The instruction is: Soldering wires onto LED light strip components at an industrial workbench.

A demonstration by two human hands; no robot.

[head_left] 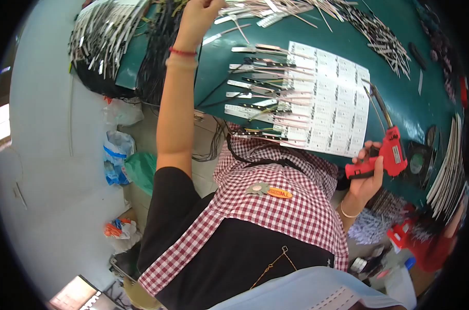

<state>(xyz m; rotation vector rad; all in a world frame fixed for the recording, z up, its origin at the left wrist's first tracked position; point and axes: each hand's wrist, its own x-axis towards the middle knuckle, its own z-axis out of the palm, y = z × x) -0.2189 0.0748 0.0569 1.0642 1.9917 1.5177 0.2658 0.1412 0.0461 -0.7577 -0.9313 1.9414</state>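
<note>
My right hand (367, 173) is wrapped round the handle of a red soldering gun (394, 152). Its metal tip and thin feed tube point up and away, over the right edge of a white printed board panel (332, 98). Along the panel's left side lies a row of narrow light strips (252, 111) with short thin wires, some strips dark. My left hand (199, 18) reaches to the far edge of the view, partly cut off, with its fingers curled together beside loose strips. Whatever is between those fingers is hidden.
Bundles of strips with black cables (108, 41) hang over the table's left end. More loose strips (379, 41) lie at the back of the green table (219, 77). A round-faced black device (419, 160) and a stack of pale strips (446, 170) are at the right.
</note>
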